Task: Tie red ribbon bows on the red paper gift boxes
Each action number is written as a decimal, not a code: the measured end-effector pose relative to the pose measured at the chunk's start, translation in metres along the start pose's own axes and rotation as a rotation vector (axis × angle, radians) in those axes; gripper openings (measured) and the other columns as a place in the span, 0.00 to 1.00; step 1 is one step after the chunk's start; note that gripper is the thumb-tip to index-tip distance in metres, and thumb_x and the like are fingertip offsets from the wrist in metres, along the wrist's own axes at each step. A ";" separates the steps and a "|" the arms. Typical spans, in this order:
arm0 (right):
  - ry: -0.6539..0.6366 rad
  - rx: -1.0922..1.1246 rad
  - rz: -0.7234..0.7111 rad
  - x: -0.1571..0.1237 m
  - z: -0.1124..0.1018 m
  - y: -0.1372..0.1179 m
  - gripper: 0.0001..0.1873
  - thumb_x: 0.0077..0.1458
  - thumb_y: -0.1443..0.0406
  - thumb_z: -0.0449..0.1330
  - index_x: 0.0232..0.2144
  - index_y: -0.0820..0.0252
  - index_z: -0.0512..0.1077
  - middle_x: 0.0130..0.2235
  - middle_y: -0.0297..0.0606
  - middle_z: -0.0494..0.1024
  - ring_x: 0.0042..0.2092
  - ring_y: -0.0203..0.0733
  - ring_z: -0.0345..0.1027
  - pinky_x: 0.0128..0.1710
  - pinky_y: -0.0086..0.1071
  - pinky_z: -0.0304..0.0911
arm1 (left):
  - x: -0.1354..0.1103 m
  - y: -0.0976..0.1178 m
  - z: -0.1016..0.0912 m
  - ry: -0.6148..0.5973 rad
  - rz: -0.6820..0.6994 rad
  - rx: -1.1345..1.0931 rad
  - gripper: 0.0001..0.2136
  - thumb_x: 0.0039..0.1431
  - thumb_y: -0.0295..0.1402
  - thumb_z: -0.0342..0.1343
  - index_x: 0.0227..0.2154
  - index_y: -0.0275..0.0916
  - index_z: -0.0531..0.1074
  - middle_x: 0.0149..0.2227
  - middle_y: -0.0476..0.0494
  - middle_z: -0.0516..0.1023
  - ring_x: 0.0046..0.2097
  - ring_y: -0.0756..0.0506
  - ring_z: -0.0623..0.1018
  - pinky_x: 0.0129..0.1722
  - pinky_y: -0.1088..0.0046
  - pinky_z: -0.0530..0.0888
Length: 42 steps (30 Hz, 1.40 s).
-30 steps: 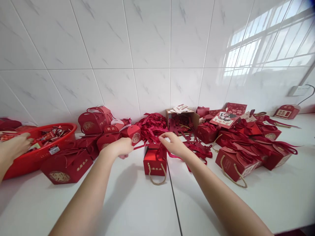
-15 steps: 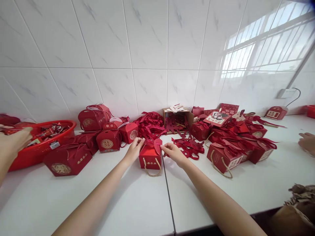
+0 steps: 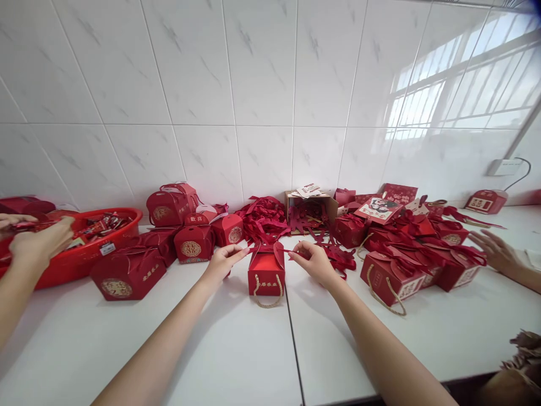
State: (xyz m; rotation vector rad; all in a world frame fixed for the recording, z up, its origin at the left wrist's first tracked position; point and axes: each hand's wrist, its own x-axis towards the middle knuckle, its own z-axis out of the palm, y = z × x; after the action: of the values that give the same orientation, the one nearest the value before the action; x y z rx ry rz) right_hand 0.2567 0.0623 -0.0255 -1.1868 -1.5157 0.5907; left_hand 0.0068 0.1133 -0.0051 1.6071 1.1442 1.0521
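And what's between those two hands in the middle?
In the head view, a red box sits between the left hand and right hand, with a ribbon held across its top.

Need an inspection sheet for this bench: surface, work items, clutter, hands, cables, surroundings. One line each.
Surface: white tabletop, dark seam near the middle box.
Work items: middle box upright, rope handle in front, ribbon across its top.
Clutter: ribbon pile, open carton, red basin of wrapped pieces, boxes either side.
Hands: left hand and right hand pinch the ribbon on opposite sides.
Cables: one dark cable, far right.
Surroundings: tiled wall; others' hands at both edges.
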 end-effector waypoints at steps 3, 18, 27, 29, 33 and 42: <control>0.034 -0.047 -0.037 0.001 -0.003 -0.003 0.14 0.48 0.54 0.60 0.23 0.58 0.68 0.27 0.35 0.69 0.28 0.37 0.57 0.29 0.31 0.54 | -0.003 0.006 -0.003 0.002 0.012 -0.070 0.17 0.43 0.47 0.63 0.28 0.38 0.72 0.25 0.51 0.65 0.25 0.52 0.59 0.23 0.76 0.54; -0.007 -0.262 0.020 0.001 0.000 0.020 0.22 0.57 0.50 0.49 0.18 0.57 0.59 0.18 0.30 0.64 0.21 0.35 0.53 0.23 0.30 0.47 | 0.002 -0.017 0.006 -0.192 -0.246 -0.259 0.18 0.43 0.45 0.66 0.23 0.37 0.66 0.20 0.57 0.57 0.19 0.56 0.54 0.19 0.78 0.47; 0.033 -0.301 -0.093 -0.005 0.003 0.020 0.17 0.58 0.54 0.49 0.21 0.56 0.56 0.23 0.32 0.64 0.27 0.37 0.56 0.27 0.30 0.51 | -0.004 -0.026 0.012 -0.277 -0.258 -0.406 0.14 0.49 0.42 0.63 0.31 0.37 0.71 0.30 0.46 0.72 0.28 0.51 0.70 0.25 0.77 0.63; -0.014 -0.295 -0.163 -0.006 -0.001 0.020 0.13 0.55 0.58 0.53 0.22 0.57 0.58 0.26 0.33 0.66 0.30 0.38 0.59 0.31 0.30 0.54 | -0.004 -0.026 0.012 -0.292 -0.260 -0.398 0.15 0.48 0.43 0.63 0.30 0.37 0.70 0.28 0.48 0.70 0.25 0.52 0.68 0.23 0.77 0.61; -0.016 -0.319 -0.203 -0.006 -0.009 0.026 0.04 0.45 0.67 0.54 0.26 0.57 0.61 0.30 0.34 0.69 0.34 0.40 0.60 0.35 0.31 0.56 | -0.001 -0.028 0.007 -0.306 -0.257 -0.338 0.18 0.45 0.45 0.64 0.24 0.37 0.64 0.22 0.55 0.60 0.20 0.55 0.59 0.19 0.78 0.54; -0.015 -0.388 -0.059 -0.004 -0.009 0.041 0.08 0.43 0.70 0.51 0.23 0.56 0.53 0.24 0.30 0.65 0.27 0.36 0.55 0.28 0.28 0.51 | 0.003 -0.034 0.000 -0.054 -0.120 0.024 0.18 0.42 0.45 0.63 0.22 0.40 0.61 0.22 0.55 0.59 0.22 0.52 0.61 0.21 0.77 0.56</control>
State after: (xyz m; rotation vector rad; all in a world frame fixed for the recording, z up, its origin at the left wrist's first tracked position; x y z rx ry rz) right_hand 0.2798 0.0721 -0.0590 -1.4239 -1.7221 0.2708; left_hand -0.0006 0.1228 -0.0369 1.5561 1.2055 0.9156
